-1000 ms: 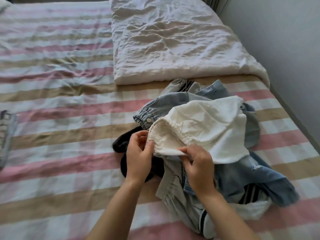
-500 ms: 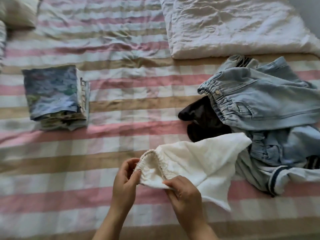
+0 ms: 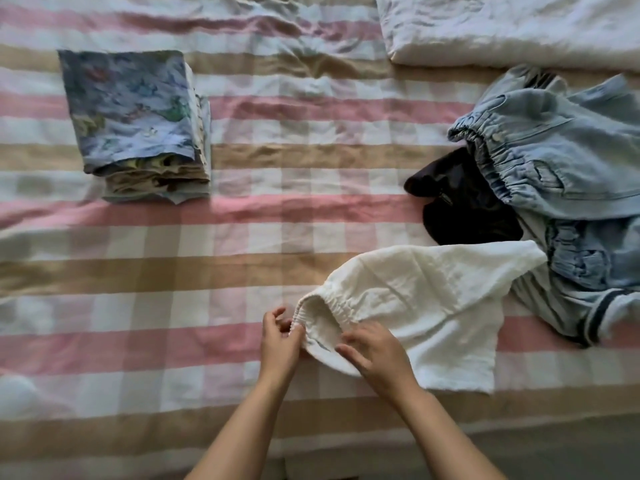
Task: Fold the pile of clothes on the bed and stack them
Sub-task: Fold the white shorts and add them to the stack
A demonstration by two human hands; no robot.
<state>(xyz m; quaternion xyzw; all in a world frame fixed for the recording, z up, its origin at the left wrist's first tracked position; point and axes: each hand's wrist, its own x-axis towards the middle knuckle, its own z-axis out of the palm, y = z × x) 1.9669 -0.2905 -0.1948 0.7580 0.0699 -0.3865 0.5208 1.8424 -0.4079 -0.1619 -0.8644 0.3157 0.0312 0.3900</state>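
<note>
Both hands on a white, crinkled cotton garment point(image 3: 426, 306) with a gathered elastic waistband point(image 3: 332, 303), lying on the pink, tan and white checked bed sheet point(image 3: 242, 237) close to the bed's near edge. Left hand point(image 3: 278, 336) pinching the waistband's outer end between thumb and fingers. Right hand point(image 3: 375, 355) curled over the nearer rim of the waist opening, apparently gripping the cloth there.

Light, limp and soft by the look of it: nothing stiff enough to keep a crease unaided, and likely to sag and bunch if lifted from one point. Neither slippery nor fragile. Best taken at the two ends of the waistband, the thickest and firmest edge. Worth drawing apart to flatten the gathers, then smoothing toward the hem, off to the right of the grip.

No basket, box or drawer in view. Well left of the grip and farther away, a folded stack topped by blue patterned cloth point(image 3: 131, 112), sitting directly on the sheet, seemingly the place to put this one. Right of the grip and beyond it, the unfolded pile: light blue denim garments point(image 3: 554, 150) over a black garment point(image 3: 464, 206), right against the white garment's far corner. Farther still, a rumpled white duvet point(image 3: 502, 26).
</note>
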